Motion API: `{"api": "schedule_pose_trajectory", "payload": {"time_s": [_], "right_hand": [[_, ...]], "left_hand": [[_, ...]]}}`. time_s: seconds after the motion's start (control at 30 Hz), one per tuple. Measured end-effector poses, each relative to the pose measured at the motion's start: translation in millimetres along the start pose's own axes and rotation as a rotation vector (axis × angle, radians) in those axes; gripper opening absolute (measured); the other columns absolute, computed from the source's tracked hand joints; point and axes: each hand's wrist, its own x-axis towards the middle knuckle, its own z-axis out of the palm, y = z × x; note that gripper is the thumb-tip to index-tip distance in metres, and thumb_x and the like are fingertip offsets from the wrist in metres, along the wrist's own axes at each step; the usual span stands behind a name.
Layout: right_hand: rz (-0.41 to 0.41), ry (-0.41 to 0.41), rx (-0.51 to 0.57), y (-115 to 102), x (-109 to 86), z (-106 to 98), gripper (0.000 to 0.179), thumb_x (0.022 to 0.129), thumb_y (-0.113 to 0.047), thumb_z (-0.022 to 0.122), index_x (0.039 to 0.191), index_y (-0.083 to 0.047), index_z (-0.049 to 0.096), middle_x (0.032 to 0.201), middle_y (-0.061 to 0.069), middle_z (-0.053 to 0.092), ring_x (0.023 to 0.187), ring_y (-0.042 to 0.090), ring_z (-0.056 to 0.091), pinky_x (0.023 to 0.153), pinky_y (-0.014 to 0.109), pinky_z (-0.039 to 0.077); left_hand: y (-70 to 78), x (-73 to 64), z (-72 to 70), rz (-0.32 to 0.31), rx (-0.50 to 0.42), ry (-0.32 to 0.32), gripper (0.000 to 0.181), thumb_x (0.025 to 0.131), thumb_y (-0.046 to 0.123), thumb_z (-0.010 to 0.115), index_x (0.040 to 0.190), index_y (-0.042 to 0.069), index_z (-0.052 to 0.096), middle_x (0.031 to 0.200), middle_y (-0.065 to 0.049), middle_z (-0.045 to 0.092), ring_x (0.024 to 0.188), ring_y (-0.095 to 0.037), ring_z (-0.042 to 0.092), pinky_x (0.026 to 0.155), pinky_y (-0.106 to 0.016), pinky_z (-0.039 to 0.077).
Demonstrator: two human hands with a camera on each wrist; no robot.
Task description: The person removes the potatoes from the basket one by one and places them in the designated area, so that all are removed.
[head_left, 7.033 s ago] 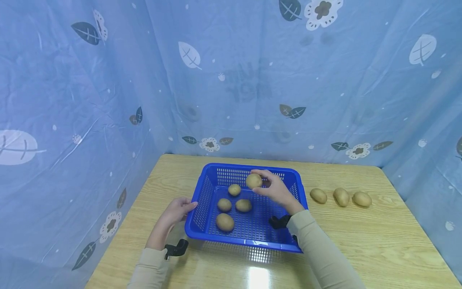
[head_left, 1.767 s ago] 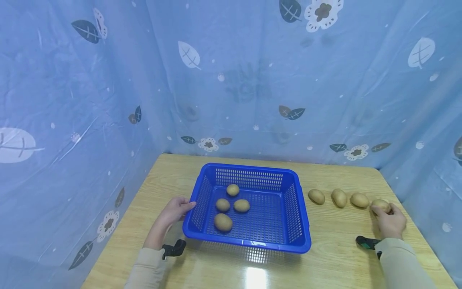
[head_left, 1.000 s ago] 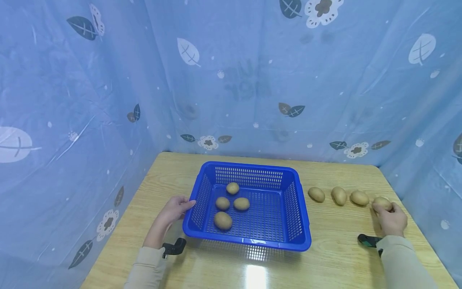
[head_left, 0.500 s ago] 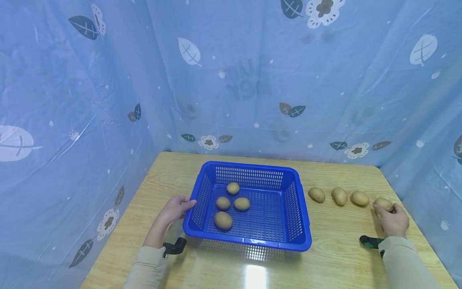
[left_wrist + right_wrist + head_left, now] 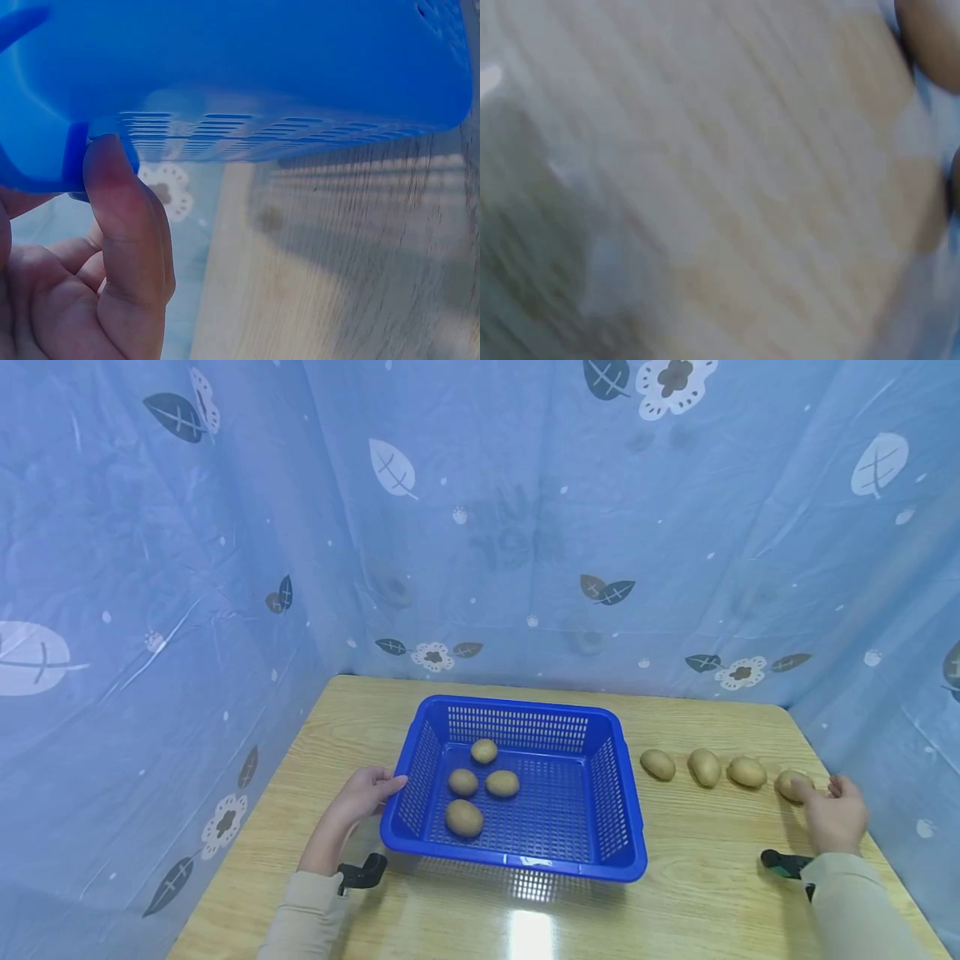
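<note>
In the head view my left hand (image 5: 365, 793) grips the left rim of a blue plastic basket (image 5: 517, 864), thumb on top. The left wrist view shows its fingers (image 5: 124, 225) hooked under that rim. Several potatoes lie in the left half of the basket, among them a large one (image 5: 464, 818) near the front. At the table's right side, my right hand (image 5: 836, 817) is beside the endmost potato (image 5: 791, 784) of a row, its fingers loosened and spread, thumb close to the potato's right side. The right wrist view is blurred, with part of a potato (image 5: 934, 41) at its edge.
Three more potatoes, a left one (image 5: 657, 764), a middle one (image 5: 705, 767) and a right one (image 5: 747, 772), line up right of the basket on the wooden table (image 5: 675, 877). A blue patterned curtain (image 5: 480, 527) closes in the back and sides.
The potato once held above the basket now lies at the row's right end. My right hand has let it go and shifted right. My left hand stays on the basket rim.
</note>
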Motion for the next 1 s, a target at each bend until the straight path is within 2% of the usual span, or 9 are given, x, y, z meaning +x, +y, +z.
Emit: {"api": "schedule_pose_trajectory", "payload": {"time_s": [0.1,0.17,0.33,0.43,0.53,0.73,1.0], "right_hand": [[-0.105,0.009,-0.031,-12.2,-4.1,3.0,0.08,0.093,-0.042,0.05,0.152,-0.007,0.008,0.157,0.021,0.009,0.142,0.041,0.015,0.113,0.056,0.022],[-0.167,0.014,-0.027,-20.7,-5.4,7.5,0.078,0.094,-0.04,0.051,0.152,-0.008,0.01,0.157,0.02,0.011,0.143,0.04,0.016,0.115,0.053,0.022],[-0.296,0.015,0.031,-41.3,-10.4,22.6,0.073,0.094,-0.034,0.055,0.152,-0.011,0.016,0.157,0.015,0.018,0.144,0.029,0.019,0.119,0.031,0.019],[-0.361,-0.031,0.054,-53.0,-17.2,30.8,0.072,0.095,-0.032,0.055,0.152,-0.014,0.015,0.158,0.01,0.018,0.145,0.023,0.019,0.117,0.02,0.019],[-0.427,-0.082,0.064,-64.5,-25.4,37.9,0.072,0.095,-0.031,0.055,0.152,-0.016,0.014,0.158,0.007,0.018,0.145,0.019,0.019,0.114,0.014,0.019],[-0.575,-0.175,0.11,-86.9,-41.2,55.3,0.07,0.095,-0.023,0.057,0.151,-0.013,0.017,0.155,0.007,0.025,0.14,0.01,0.026,0.111,0.011,0.023],[-0.725,-0.274,0.159,-116.1,-63.1,76.2,0.068,0.093,-0.015,0.06,0.15,-0.013,0.023,0.149,0.007,0.033,0.136,0.009,0.033,0.108,0.01,0.029]], "left_hand": [[-0.1,0.8,0.4,-0.01,0.011,0.005,0.029,0.097,0.021,0.053,0.103,-0.006,0.062,0.088,-0.01,0.07,0.079,-0.018,0.067,0.08,-0.039,0.057],[-0.2,1.5,0.4,-0.015,0.018,0.009,0.029,0.097,0.022,0.053,0.102,-0.005,0.062,0.088,-0.01,0.069,0.078,-0.017,0.067,0.08,-0.038,0.057],[0.2,1.4,0.4,-0.021,0.015,0.008,0.032,0.097,0.025,0.053,0.106,-0.005,0.062,0.09,-0.011,0.07,0.08,-0.018,0.068,0.081,-0.039,0.057],[0.1,0.5,0.6,-0.018,0.01,0.005,0.033,0.097,0.025,0.054,0.107,-0.005,0.062,0.091,-0.011,0.07,0.081,-0.019,0.068,0.081,-0.04,0.057],[-0.4,0.7,0.6,-0.012,0.01,0.003,0.031,0.097,0.024,0.053,0.107,-0.004,0.062,0.091,-0.011,0.07,0.081,-0.018,0.067,0.082,-0.04,0.057],[-1.0,0.3,0.1,0.003,-0.005,-0.003,0.031,0.097,0.022,0.053,0.108,-0.006,0.061,0.092,-0.013,0.07,0.082,-0.02,0.068,0.081,-0.04,0.057],[0.9,-0.8,0.7,0.021,-0.022,-0.017,0.031,0.098,0.02,0.052,0.108,-0.008,0.061,0.093,-0.016,0.07,0.082,-0.023,0.069,0.079,-0.039,0.058]]}}
